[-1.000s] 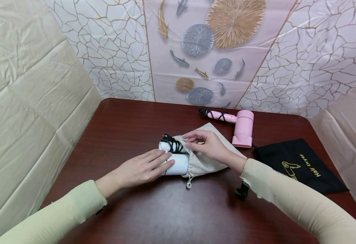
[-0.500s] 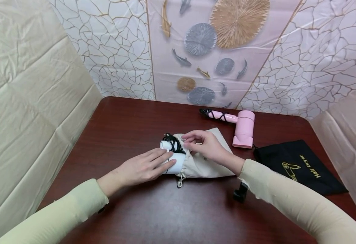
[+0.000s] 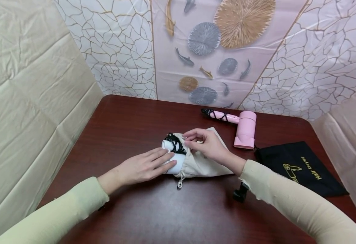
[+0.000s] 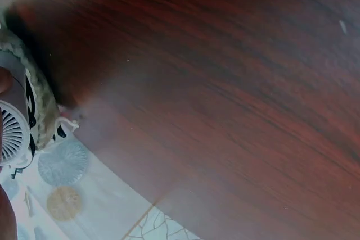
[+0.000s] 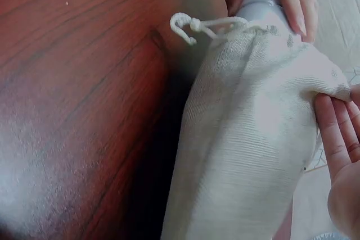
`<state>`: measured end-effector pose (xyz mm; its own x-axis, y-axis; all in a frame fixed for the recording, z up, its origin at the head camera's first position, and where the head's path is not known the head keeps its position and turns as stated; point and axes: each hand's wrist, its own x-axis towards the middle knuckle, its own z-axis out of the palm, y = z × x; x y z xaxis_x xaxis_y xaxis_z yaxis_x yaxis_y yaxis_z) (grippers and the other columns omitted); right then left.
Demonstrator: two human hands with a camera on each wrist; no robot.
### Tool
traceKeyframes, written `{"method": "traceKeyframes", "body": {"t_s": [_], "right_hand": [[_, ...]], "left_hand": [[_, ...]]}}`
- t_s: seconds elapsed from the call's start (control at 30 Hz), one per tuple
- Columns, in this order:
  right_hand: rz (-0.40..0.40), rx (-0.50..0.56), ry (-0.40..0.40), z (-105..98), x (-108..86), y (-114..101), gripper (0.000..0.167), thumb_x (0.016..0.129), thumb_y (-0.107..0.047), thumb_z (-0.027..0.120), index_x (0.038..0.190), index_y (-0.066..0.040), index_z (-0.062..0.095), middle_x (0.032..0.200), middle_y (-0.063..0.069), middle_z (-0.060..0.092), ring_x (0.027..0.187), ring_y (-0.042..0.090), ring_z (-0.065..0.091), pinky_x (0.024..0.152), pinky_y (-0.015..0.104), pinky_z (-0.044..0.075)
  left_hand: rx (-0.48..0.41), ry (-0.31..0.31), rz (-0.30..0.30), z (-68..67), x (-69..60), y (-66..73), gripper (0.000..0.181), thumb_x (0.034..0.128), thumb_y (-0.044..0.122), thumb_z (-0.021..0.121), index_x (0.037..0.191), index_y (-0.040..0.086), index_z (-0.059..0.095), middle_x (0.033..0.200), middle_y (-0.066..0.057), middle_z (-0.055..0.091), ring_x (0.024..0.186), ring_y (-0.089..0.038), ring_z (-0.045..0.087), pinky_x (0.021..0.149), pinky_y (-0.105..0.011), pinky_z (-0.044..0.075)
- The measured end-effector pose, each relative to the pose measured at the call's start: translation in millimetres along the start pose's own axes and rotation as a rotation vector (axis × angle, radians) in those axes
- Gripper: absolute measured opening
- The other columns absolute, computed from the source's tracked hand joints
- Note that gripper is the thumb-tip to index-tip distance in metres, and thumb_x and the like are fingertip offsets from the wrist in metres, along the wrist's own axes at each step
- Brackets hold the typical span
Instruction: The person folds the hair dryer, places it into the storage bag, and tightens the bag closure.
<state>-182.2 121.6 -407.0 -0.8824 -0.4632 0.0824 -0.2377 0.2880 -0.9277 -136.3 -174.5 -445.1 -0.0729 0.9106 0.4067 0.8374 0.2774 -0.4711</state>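
Note:
A white hair dryer point(image 3: 175, 165) with a black cord wound around its handle lies partly inside a cream drawstring bag point(image 3: 206, 166). My left hand point(image 3: 142, 166) holds the dryer's exposed end; in the right wrist view the fingers point(image 5: 289, 1) lie on one side and the thumb on the other. With thumb and fingers, my right hand point(image 3: 208, 144) pinches the bag's mouth on its far side. A knotted drawstring point(image 5: 194, 25) hangs from the near side of the opening. The left wrist view shows the dryer's vented end point(image 4: 12, 133) poking out of the bag; the rest is hidden in cloth.
Behind the bag, a pink hair dryer point(image 3: 245, 130) with a black cord on its handle lies on the dark wooden table point(image 3: 129, 118). A black pouch point(image 3: 303, 169) printed "Hair Dryer" lies flat at the right. Draped cloth walls stand around the table.
The cream bag's mouth has slid left over the white dryer, covering a bit more of it, and its drawstring has shifted left. Both hands keep nearly the same pose.

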Motion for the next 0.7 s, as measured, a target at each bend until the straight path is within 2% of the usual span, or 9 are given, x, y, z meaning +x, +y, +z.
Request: {"method": "traceKeyframes", "body": {"t_s": [0.1,0.17,0.23,0.33,0.43,0.53,0.63,0.7], "right_hand": [[-0.010,0.019,-0.011,2.3,-1.2,-2.5,0.026,0.097,-0.006,0.076,0.122,-0.002,0.076,0.101,0.010,0.079,0.081,0.014,0.073,0.060,0.026,0.057],[-0.017,0.023,-0.021,4.2,-2.0,-3.9,0.027,0.097,-0.006,0.077,0.123,-0.001,0.076,0.103,0.010,0.079,0.084,0.013,0.074,0.062,0.026,0.058],[-0.024,0.021,-0.026,5.7,-2.6,-5.5,0.027,0.097,-0.007,0.077,0.123,-0.001,0.076,0.104,0.011,0.079,0.086,0.014,0.074,0.063,0.026,0.059],[-0.031,0.029,-0.024,7.1,-2.7,-7.2,0.027,0.097,-0.007,0.077,0.123,-0.003,0.076,0.105,0.011,0.079,0.087,0.015,0.074,0.063,0.027,0.059],[-0.036,0.044,-0.012,6.8,-2.5,-8.1,0.027,0.096,-0.006,0.077,0.123,-0.002,0.076,0.106,0.012,0.079,0.088,0.015,0.075,0.064,0.027,0.060],[-0.024,0.070,-0.005,6.2,-1.5,-8.2,0.027,0.097,-0.004,0.076,0.124,-0.001,0.075,0.105,0.012,0.078,0.084,0.015,0.074,0.064,0.029,0.061],[-0.016,0.094,-0.007,5.7,0.5,-7.6,0.027,0.097,-0.002,0.075,0.124,0.001,0.074,0.104,0.014,0.078,0.082,0.015,0.074,0.066,0.032,0.063],[-0.022,0.086,-0.006,5.7,1.6,-7.9,0.026,0.097,-0.002,0.076,0.123,0.001,0.074,0.103,0.014,0.078,0.082,0.015,0.074,0.066,0.032,0.063]], "left_hand": [[-0.030,0.023,-0.040,1.3,1.7,-1.5,0.044,0.1158,0.010,0.030,0.144,0.001,0.062,0.141,-0.021,0.066,0.127,-0.035,0.066,0.113,-0.044,0.051],[-0.054,0.031,-0.066,1.4,2.9,-2.4,0.040,0.1145,0.015,0.039,0.144,0.001,0.062,0.142,-0.021,0.066,0.127,-0.034,0.066,0.113,-0.043,0.051],[-0.077,0.034,-0.091,1.1,4.2,-3.0,0.041,0.1097,0.019,0.053,0.145,0.000,0.062,0.143,-0.021,0.065,0.127,-0.034,0.065,0.113,-0.042,0.051],[-0.120,0.032,-0.127,0.7,5.8,-2.6,0.056,0.0982,0.024,0.074,0.146,-0.001,0.060,0.144,-0.021,0.064,0.129,-0.034,0.064,0.113,-0.042,0.051],[-0.145,0.035,-0.147,0.9,7.8,-1.1,0.068,0.0914,0.028,0.084,0.146,-0.003,0.059,0.145,-0.022,0.063,0.130,-0.034,0.063,0.113,-0.041,0.050],[-0.119,0.060,-0.127,2.2,10.7,0.8,0.057,0.0981,0.026,0.076,0.144,-0.004,0.060,0.143,-0.022,0.064,0.128,-0.033,0.065,0.112,-0.040,0.052],[-0.077,0.087,-0.081,4.9,13.9,2.7,0.041,0.1094,0.020,0.054,0.141,-0.004,0.063,0.140,-0.021,0.066,0.125,-0.033,0.066,0.110,-0.040,0.053],[-0.059,0.098,-0.059,6.7,15.2,3.6,0.041,0.1132,0.017,0.041,0.140,-0.004,0.064,0.139,-0.021,0.067,0.125,-0.032,0.067,0.109,-0.041,0.054]]}}
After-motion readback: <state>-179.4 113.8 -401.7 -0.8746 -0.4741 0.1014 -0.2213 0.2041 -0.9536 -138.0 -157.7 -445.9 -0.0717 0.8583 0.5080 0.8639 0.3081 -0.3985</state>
